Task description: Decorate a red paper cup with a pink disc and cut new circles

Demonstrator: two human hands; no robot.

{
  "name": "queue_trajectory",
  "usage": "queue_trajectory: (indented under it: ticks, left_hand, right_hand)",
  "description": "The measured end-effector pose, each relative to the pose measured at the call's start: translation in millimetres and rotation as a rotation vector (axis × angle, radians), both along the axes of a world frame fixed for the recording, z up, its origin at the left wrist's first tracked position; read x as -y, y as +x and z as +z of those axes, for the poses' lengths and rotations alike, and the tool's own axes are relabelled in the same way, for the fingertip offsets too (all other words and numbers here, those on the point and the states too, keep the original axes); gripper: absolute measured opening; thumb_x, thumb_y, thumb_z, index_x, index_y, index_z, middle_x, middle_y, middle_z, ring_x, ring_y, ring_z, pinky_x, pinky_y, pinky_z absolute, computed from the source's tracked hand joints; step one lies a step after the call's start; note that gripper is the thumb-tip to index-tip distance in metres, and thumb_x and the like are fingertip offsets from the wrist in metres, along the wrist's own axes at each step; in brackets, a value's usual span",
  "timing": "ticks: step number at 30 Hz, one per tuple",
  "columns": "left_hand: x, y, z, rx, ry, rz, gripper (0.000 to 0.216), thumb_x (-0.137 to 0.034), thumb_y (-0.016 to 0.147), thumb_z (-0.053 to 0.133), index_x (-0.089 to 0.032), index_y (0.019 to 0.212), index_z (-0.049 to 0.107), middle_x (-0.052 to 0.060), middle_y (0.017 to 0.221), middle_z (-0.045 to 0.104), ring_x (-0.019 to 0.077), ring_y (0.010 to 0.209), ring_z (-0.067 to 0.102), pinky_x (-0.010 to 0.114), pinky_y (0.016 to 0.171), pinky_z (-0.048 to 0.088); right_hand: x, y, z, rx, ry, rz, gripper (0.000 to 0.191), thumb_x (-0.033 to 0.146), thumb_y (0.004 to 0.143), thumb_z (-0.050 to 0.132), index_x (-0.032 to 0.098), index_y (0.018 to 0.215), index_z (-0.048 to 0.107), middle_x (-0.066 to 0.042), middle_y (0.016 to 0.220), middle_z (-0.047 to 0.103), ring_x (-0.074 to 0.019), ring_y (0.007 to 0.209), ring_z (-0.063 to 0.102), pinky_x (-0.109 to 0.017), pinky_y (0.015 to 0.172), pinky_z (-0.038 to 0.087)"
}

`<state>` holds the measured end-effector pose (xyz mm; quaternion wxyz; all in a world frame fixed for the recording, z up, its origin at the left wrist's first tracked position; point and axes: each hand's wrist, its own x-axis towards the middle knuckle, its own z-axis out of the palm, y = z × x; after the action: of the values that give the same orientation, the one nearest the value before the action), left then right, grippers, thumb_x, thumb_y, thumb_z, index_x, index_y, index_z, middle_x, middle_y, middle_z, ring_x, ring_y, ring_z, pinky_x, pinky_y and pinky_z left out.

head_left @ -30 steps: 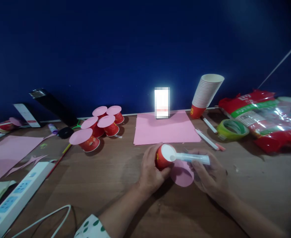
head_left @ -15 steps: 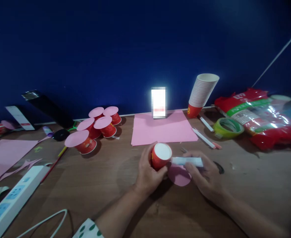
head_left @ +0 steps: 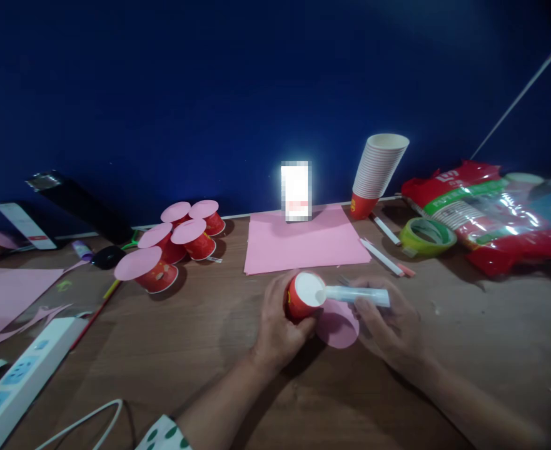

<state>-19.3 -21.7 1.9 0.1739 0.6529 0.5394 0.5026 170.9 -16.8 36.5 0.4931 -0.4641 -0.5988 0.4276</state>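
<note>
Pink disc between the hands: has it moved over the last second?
No. Judged against the pink sheets, the pink disc keeps the same place before their near edge; only the view shifted.

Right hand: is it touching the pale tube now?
Touching. The head view shows the right hand with its thumb against the near side of the pale tube, no gap between them.

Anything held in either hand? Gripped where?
Left hand: red paper cup, around its side wall. Right hand: pale tube, by the barrel's rear half, away from the cup.
</note>
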Motion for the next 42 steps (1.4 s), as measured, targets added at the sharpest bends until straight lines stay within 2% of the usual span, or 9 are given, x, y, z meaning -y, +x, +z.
queue_trajectory:
  ticks: [5, 15, 19, 24, 27, 31, 36, 42]
  left_hand:
    - [0.1, 0.1, -0.8, 0.025, 0.001, 0.004, 0.066, -0.02, 0.066, 0.074, -0.024, 0.126, 0.049, 0.007, 0.123, 0.057, 0.0261, 0.111, 0.055, 0.042, 0.097, 0.044]
    - [1.8, 2.6, 3.0, 0.033, -0.032, -0.005, 0.061, -0.023, 0.067, 0.073, -0.023, 0.124, 0.051, 0.008, 0.12, 0.059, 0.0266, 0.109, 0.056, 0.042, 0.095, 0.045]
    - [0.2, 3.8, 4.4, 0.099, -0.077, 0.044, 0.06, -0.026, 0.068, 0.074, -0.022, 0.123, 0.051, 0.008, 0.119, 0.06, 0.0261, 0.107, 0.059, 0.042, 0.094, 0.047]
    - [-3.9, 0.3, 2.3, 0.166, -0.139, 0.062, 0.066, -0.028, 0.067, 0.076, -0.02, 0.126, 0.048, 0.009, 0.113, 0.062, 0.0269, 0.106, 0.059, 0.043, 0.094, 0.047]
    - [-3.7, -0.5, 2.2, 0.163, -0.192, 0.04, 0.069, -0.027, 0.069, 0.074, -0.02, 0.13, 0.043, 0.009, 0.111, 0.062, 0.0271, 0.106, 0.059, 0.044, 0.093, 0.047]
    - [0.0, 1.0, 1.5, 0.076, -0.153, -0.041, 0.07, -0.02, 0.072, 0.067, -0.021, 0.135, 0.037, 0.012, 0.126, 0.054, 0.0286, 0.117, 0.052, 0.046, 0.099, 0.043]
    - [1.7, 1.6, 0.7, 0.012, -0.094, -0.061, 0.075, -0.014, 0.07, 0.065, -0.024, 0.138, 0.035, 0.01, 0.133, 0.046, 0.0282, 0.125, 0.043, 0.045, 0.106, 0.036]
    - [-0.1, 1.5, 3.9, -0.014, -0.042, 0.002, 0.065, -0.015, 0.071, 0.066, -0.023, 0.131, 0.041, 0.008, 0.128, 0.047, 0.0255, 0.119, 0.047, 0.042, 0.103, 0.038]
  right_hand:
    - [0.6, 0.5, 0.3, 0.037, 0.011, 0.031, 0.017, 0.03, 0.081, 0.063, 0.022, 0.094, 0.056, 0.001, 0.069, 0.055, -0.0129, 0.055, 0.049, -0.023, 0.049, 0.043]
    - [-1.1, 1.5, 6.7, 0.189, 0.165, 0.01, 0.009, 0.025, 0.081, 0.059, 0.023, 0.089, 0.059, 0.002, 0.065, 0.056, -0.0119, 0.05, 0.048, -0.024, 0.049, 0.041]
    - [1.1, 0.3, 8.4, 0.229, 0.222, 0.037, 0.007, 0.024, 0.08, 0.059, 0.023, 0.086, 0.061, 0.002, 0.067, 0.06, -0.0124, 0.051, 0.051, -0.024, 0.05, 0.041]
    - [3.8, 2.0, 5.6, 0.087, 0.124, -0.012, 0.006, 0.026, 0.082, 0.057, 0.023, 0.088, 0.058, 0.002, 0.063, 0.057, -0.0117, 0.048, 0.048, -0.023, 0.045, 0.039]
    - [2.0, 3.5, 2.0, 0.013, 0.044, -0.037, 0.013, 0.03, 0.083, 0.059, 0.023, 0.094, 0.058, 0.001, 0.066, 0.058, -0.0132, 0.05, 0.051, -0.024, 0.045, 0.041]
    - [-2.2, 2.8, -2.5, -0.028, 0.002, -0.012, 0.025, 0.034, 0.085, 0.059, 0.023, 0.107, 0.059, -0.001, 0.073, 0.062, -0.0133, 0.052, 0.054, -0.024, 0.047, 0.043]
    - [-5.4, -0.7, -6.3, -0.14, -0.03, -0.003, 0.022, 0.037, 0.086, 0.059, 0.022, 0.101, 0.058, -0.003, 0.081, 0.064, -0.0129, 0.058, 0.056, -0.024, 0.052, 0.046]
    - [-5.5, -0.5, -9.2, -0.006, 0.008, -0.047, 0.023, 0.036, 0.085, 0.06, 0.02, 0.101, 0.056, -0.004, 0.082, 0.064, -0.0133, 0.061, 0.057, -0.022, 0.051, 0.046]
